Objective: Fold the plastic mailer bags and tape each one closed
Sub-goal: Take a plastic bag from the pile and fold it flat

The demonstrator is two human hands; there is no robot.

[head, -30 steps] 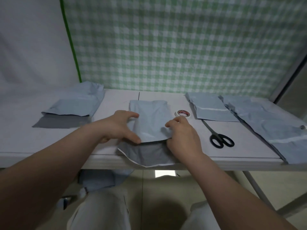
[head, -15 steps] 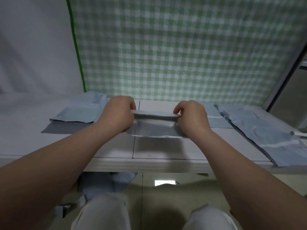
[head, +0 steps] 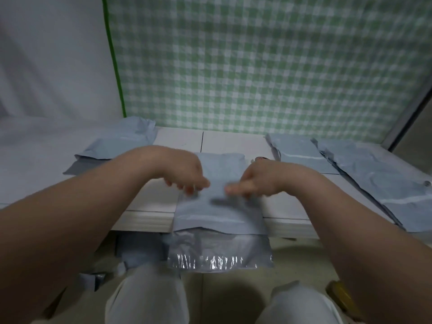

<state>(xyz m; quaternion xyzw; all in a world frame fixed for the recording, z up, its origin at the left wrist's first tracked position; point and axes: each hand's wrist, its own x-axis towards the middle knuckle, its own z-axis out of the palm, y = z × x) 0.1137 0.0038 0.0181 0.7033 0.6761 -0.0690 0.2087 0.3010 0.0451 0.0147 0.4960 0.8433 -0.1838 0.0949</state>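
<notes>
A light blue mailer bag [head: 219, 206] lies in the middle of the white table [head: 233, 142]. Its near end hangs over the front edge, showing a grey flap [head: 219, 251] with a shiny strip along its bottom. My left hand [head: 184, 171] and my right hand [head: 254, 178] hover over the bag's middle, fingers pointing down and blurred, close to its surface with nothing gripped. A tape roll [head: 260, 158] peeks out just behind my right hand.
A pile of folded bags [head: 117, 143] sits at the left of the table. A flat bag [head: 299, 150] and a longer one [head: 378, 181] lie at the right. More bags [head: 138, 249] lie on the floor under the table. My knees are below.
Both hands held the bag lifted at the far part of the table. It now lies flat, nearer to me, with its flap hanging over the edge, and the hands have let go.
</notes>
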